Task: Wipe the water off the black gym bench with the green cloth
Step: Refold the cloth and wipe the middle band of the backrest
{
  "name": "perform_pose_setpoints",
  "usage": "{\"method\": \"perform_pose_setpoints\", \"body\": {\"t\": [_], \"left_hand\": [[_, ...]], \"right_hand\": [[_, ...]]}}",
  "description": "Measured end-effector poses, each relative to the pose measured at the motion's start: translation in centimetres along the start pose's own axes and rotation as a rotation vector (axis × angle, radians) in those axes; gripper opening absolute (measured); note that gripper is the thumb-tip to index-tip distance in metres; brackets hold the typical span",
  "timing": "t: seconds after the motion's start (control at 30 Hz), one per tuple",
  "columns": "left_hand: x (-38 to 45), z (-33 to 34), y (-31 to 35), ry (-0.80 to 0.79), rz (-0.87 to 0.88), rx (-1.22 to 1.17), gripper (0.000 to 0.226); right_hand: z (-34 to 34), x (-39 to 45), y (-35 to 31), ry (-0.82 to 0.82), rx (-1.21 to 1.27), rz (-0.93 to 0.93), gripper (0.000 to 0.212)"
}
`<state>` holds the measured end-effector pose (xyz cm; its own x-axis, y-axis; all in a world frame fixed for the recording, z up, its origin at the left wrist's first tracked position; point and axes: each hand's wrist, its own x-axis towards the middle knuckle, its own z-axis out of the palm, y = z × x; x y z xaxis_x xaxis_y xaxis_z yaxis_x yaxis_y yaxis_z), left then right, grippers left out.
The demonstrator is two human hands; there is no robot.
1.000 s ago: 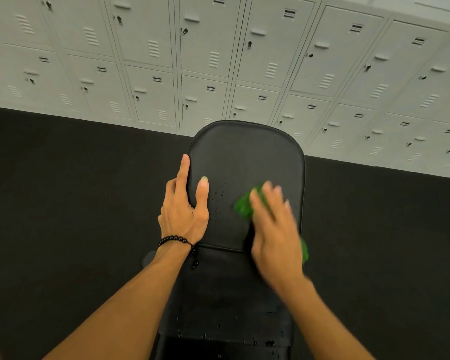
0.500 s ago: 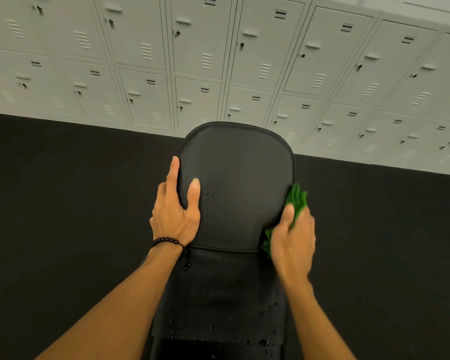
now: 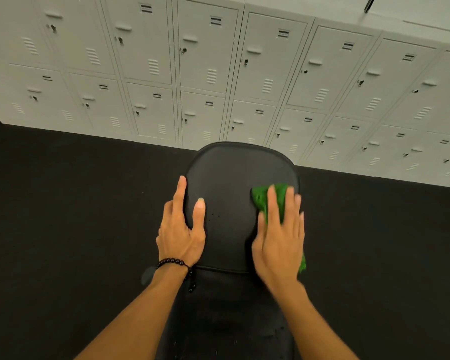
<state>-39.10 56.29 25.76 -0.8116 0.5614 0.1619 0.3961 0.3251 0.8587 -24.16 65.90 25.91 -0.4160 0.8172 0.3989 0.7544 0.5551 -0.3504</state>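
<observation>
Flat right hand (image 3: 279,237) presses green cloth (image 3: 270,197) on bench (image 3: 234,178).

Grey lockers (image 3: 218,68) along wall, 2 rows; black rubber floor (image 3: 63,216).

Green cloth (image 3: 269,197), black bench (image 3: 229,178)

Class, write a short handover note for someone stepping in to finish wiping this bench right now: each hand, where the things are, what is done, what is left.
Left hand: flat, fingers straight, steadying the left edge of the black gym bench.
Right hand: fingers straight, pressing the green cloth on the pad's right side.
Done: most of the far pad looks dry.
Left: a few droplets beside the left thumb, and more drops on the near section below the seam.
</observation>
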Motion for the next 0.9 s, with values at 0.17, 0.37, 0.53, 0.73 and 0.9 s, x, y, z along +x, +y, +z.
{"method": "perform_pose_setpoints", "body": {"t": [0.17,0.37,0.53,0.73,0.9], "left_hand": [[0.1,-0.1,-0.1,-0.002,0.009,-0.023,0.066],[0.1,0.0,-0.5,0.116,0.055,-0.132,0.061],[0.2,-0.7,-1.4,0.366,-0.145,-0.494,0.024],[-0.2,-4.3,-5.8,0.426,-0.467,-0.586,0.024],[-1.0,-6.8,-6.4,0.254,-0.432,-0.422,0.038]], "right_hand": [[-0.2,4.4,0.3,0.029,-0.017,0.005,0.050],[1.0,14.4,-6.8,0.001,-0.008,-0.158,0.037],[2.3,13.3,-11.6,-0.164,-0.100,-0.566,0.040],[3.1,5.5,-11.4,-0.363,-0.189,-0.997,0.036],[2.3,-1.3,-6.2,-0.337,-0.136,-1.130,0.039]]}}
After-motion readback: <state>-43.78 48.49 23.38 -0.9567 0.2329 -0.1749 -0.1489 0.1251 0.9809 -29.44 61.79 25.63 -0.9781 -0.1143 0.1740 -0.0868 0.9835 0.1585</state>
